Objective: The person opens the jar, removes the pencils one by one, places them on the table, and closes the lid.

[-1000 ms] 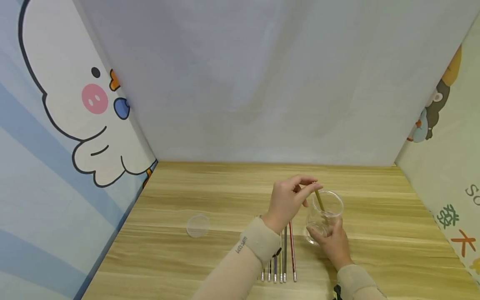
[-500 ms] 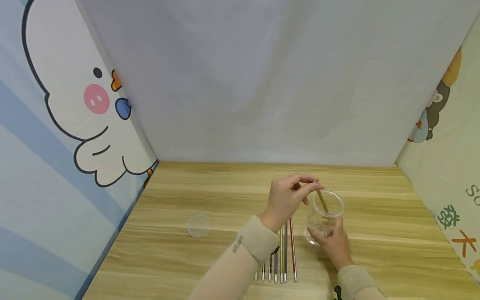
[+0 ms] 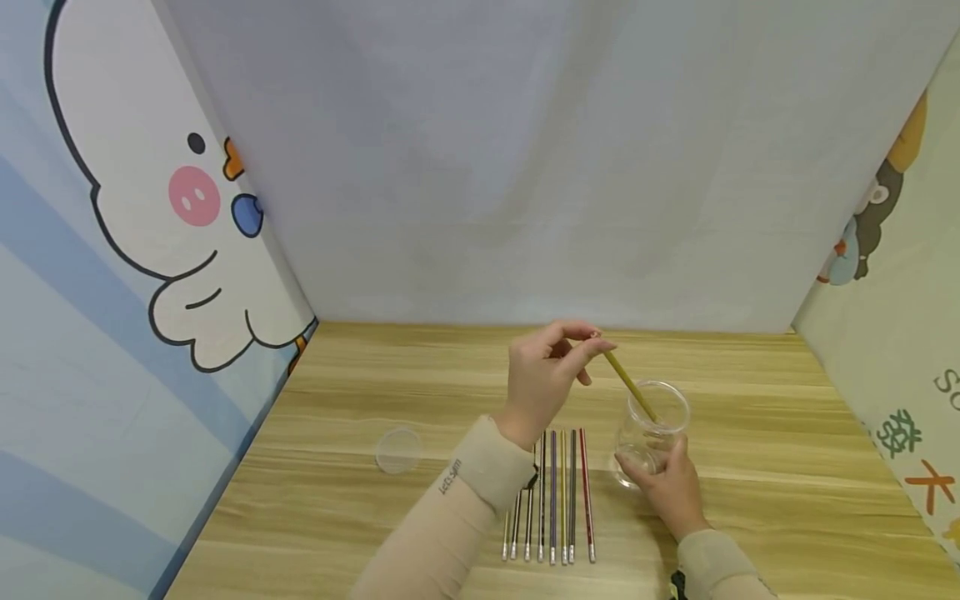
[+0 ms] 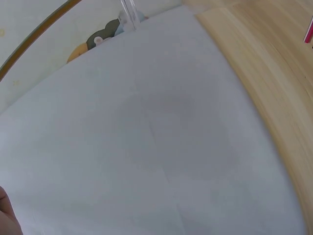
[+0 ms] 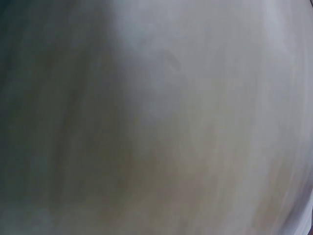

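Observation:
My left hand (image 3: pixel 542 371) pinches a yellow-green pencil (image 3: pixel 626 377) near its upper end, between thumb and fingers. The pencil slants down to the right, its lower end within the mouth of a clear plastic cup (image 3: pixel 651 446). Low around that cup, my right hand (image 3: pixel 667 492) grips its wall from the front right. In the left wrist view the pencil (image 4: pixel 41 30) crosses the top left corner and part of the clear cup (image 4: pixel 129 14) shows at the top edge. The right wrist view holds only a blurred, pale close surface.
Several pencils (image 3: pixel 553 500) lie side by side on the wooden table (image 3: pixel 337 517), left of the cup, eraser ends toward me. My left forearm partly covers them. A clear round lid (image 3: pixel 398 451) lies further left. A pale wall (image 3: pixel 480 208) stands behind the table.
My left hand has moved up and to the left with the pencil, which now leans more and shows more of its length above the cup. My right hand and the cup stay put.

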Motion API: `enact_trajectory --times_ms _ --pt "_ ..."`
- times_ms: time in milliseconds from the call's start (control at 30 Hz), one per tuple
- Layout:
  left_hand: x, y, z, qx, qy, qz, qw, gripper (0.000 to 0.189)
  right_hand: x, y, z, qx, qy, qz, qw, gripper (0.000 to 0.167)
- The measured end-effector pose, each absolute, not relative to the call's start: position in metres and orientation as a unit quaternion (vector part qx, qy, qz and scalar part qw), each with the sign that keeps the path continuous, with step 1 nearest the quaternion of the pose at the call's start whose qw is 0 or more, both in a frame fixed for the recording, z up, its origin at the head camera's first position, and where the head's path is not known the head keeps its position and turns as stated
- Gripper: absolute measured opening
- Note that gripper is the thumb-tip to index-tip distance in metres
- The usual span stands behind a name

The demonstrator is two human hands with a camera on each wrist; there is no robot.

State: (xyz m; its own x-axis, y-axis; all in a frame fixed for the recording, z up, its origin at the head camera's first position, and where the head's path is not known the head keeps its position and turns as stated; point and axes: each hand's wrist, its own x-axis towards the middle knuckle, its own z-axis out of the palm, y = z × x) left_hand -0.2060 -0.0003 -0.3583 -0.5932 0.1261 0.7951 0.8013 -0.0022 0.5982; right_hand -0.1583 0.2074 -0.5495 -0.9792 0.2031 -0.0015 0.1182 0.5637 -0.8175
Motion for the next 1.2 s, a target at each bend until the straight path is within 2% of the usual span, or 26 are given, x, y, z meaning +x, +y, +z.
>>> enact_trajectory --times_ms 533,1033,1200 --pt "-0.211 -0.028 -0.341 -0.354 -0.657 -0.591 0.307 0.010 -0.159 0.209 -0.552 -0.092 -0.880 0.461 0.063 0.085" --pt "-0.220 -0.050 -0.362 -0.327 -0.726 -0.522 0.305 0.010 -0.158 0.207 -0.550 -0.098 -0.878 0.466 0.053 0.084" --pt "-0.222 -0.057 -0.373 -0.302 -0.745 -0.520 0.290 0.013 -0.158 0.207 -0.550 -0.096 -0.878 0.466 0.057 0.084"
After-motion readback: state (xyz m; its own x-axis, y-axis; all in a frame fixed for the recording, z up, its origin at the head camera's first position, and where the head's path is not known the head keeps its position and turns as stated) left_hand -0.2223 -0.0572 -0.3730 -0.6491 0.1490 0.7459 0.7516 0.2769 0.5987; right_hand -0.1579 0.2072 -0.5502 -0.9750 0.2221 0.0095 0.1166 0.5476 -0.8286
